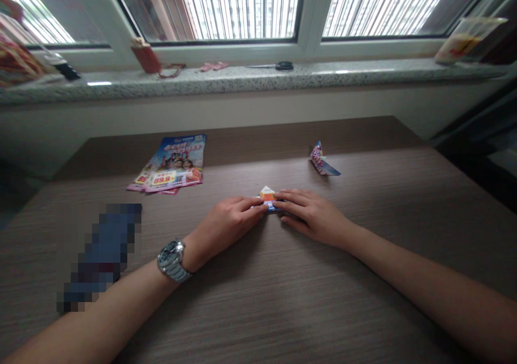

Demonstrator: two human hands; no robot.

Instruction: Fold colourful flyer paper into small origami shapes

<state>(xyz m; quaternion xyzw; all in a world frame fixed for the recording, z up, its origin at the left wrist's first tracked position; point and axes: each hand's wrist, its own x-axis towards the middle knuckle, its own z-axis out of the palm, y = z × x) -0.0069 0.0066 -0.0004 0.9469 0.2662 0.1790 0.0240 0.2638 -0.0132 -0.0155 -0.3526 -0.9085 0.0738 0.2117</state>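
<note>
Along the speckled stone sill [173, 86], below the window [312, 14], we are seeing a red container [147, 58], a reddish cord [173, 72] beside it, small pink items [220, 66] and dark-handled scissors [284, 66]. A translucent container [464, 43] is standing toward the right end. On the table's [242, 310] left side, we are noticing a pixelated dark-blue object [107, 240] lying aslant.

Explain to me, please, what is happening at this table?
A person rests the fingers of the left hand and the right hand on a small folded printed paper on the table. Beyond the right hand is another folded paper shape, untouched. Printed leaflets lie overlapping farther to the left.
</note>
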